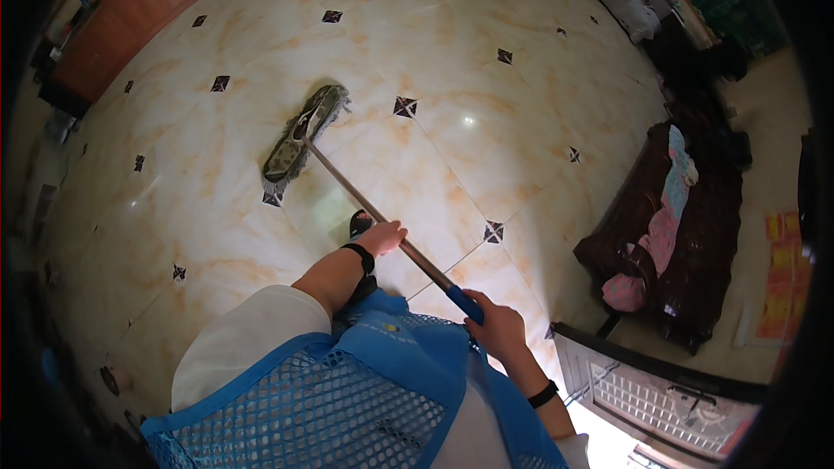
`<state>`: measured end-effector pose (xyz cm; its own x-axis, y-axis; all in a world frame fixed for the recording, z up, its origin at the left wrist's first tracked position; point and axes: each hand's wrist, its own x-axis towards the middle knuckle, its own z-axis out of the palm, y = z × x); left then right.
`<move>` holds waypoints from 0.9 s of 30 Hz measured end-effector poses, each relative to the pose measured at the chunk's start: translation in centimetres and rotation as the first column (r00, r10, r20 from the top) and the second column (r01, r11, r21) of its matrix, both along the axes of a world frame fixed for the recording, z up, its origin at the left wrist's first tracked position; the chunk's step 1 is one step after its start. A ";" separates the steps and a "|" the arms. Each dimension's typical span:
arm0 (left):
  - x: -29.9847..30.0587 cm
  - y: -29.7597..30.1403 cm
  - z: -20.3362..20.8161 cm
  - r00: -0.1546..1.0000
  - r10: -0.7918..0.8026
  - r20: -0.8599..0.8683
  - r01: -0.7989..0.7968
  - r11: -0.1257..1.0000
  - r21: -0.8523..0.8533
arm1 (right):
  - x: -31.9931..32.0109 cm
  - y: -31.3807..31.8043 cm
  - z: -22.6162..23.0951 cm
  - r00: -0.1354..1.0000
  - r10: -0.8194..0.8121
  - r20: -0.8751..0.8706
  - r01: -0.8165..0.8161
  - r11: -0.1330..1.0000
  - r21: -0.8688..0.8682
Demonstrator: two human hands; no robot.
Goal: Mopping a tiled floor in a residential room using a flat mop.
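Note:
A flat dust mop slants across the view, its metal pole running from the floor up toward my body. Its wide grey fringed head lies on the tiles ahead and to the left. Partway down the pole, my left hand is closed around the metal. My right hand grips the blue handle end near my waist. Both wrists have dark bands, and a blue mesh vest covers my front. One of my feet, in a dark shoe, shows beside the pole.
Glossy cream tiles with small dark diamond inlays spread around me. A dark wooden bench with a pink cloth stands at the right. Nearer is an open door with a lattice panel. Reddish-brown cabinets line the far left.

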<state>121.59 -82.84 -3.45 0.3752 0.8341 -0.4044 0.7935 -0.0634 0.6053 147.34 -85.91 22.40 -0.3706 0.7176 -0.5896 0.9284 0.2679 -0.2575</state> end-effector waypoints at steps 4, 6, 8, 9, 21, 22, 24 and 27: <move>-5.5 4.5 -0.5 0.934 0.339 0.113 -0.334 0.941 -0.062 | -6.3 5.7 0.5 0.997 0.053 -0.061 -0.050 0.997 0.052; -8.9 6.3 -1.3 0.775 0.590 0.225 -0.573 0.807 -0.142 | -9.9 8.4 1.1 0.991 0.111 -0.067 -0.108 0.993 0.056; -12.0 7.8 -0.9 0.549 0.778 0.305 -0.710 0.627 -0.322 | -13.2 10.4 1.1 0.983 0.144 -0.110 -0.138 0.988 0.064; -13.7 8.1 -0.7 0.501 0.818 0.282 -0.748 0.573 -0.335 | -14.9 11.2 1.0 0.978 0.177 -0.113 -0.170 0.983 0.065; -26.1 12.4 -3.8 0.605 0.749 0.270 -0.793 0.598 0.117 | -27.5 17.9 -1.8 0.951 0.245 -0.188 -0.264 0.960 -0.087; -26.2 12.4 -3.2 0.532 0.802 0.271 -0.817 0.570 -0.082 | -27.5 18.0 -2.4 0.951 0.250 -0.183 -0.269 0.959 -0.090; -25.6 12.2 -1.7 0.519 0.824 0.228 -0.818 0.556 -0.146 | -26.9 17.8 -3.2 0.939 0.297 -0.174 -0.318 0.942 -0.109; -24.2 11.0 -2.3 0.531 0.802 0.272 -0.809 0.576 -0.119 | -25.8 17.3 -3.3 0.934 0.319 -0.162 -0.342 0.930 -0.134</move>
<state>97.37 -71.84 -5.73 -0.3735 0.8449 -0.3828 0.3204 0.5048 0.8015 121.51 -68.66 19.15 -0.6550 0.4430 -0.6121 0.7473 0.4994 -0.4383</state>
